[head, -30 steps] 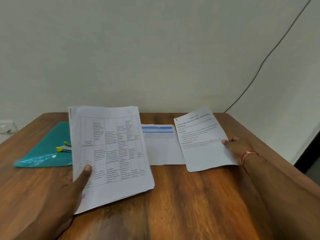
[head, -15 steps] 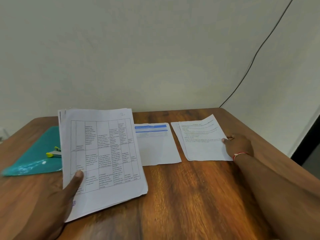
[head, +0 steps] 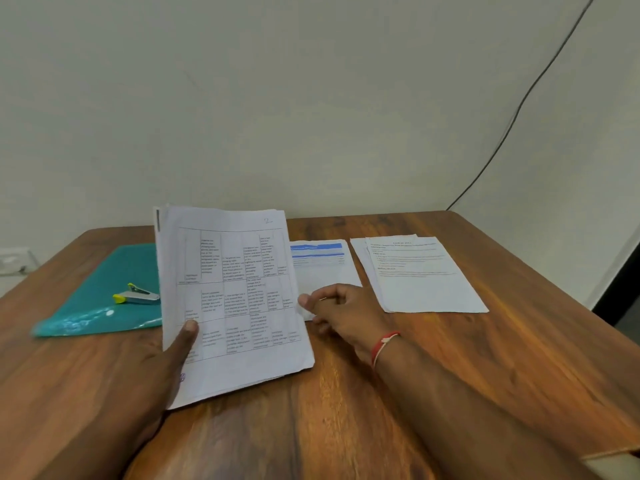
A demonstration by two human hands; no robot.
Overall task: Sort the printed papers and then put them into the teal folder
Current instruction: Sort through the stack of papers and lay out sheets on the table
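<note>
My left hand (head: 152,368) grips a stack of printed papers (head: 235,299), thumb on the top sheet, which carries a table of text. The stack is tilted up above the table. My right hand (head: 343,313) is at the stack's right edge, fingers loosely curled, thumb tip touching the paper edge. Behind that hand lies a sheet with a blue header (head: 322,258). Further right, a small pile of text pages (head: 422,275) lies flat. The teal folder (head: 104,292) lies flat at the left, partly hidden by the stack.
A small stapler with yellow ends (head: 136,296) sits on the teal folder. The wooden table (head: 346,410) stands against a pale wall; its right edge drops off near a dark cable (head: 512,123) running up the wall. A wall socket (head: 14,261) is at far left.
My right hand laid its text page on the right pile, let go, and moved left to the edge of the held stack. The left hand keeps holding the stack.
</note>
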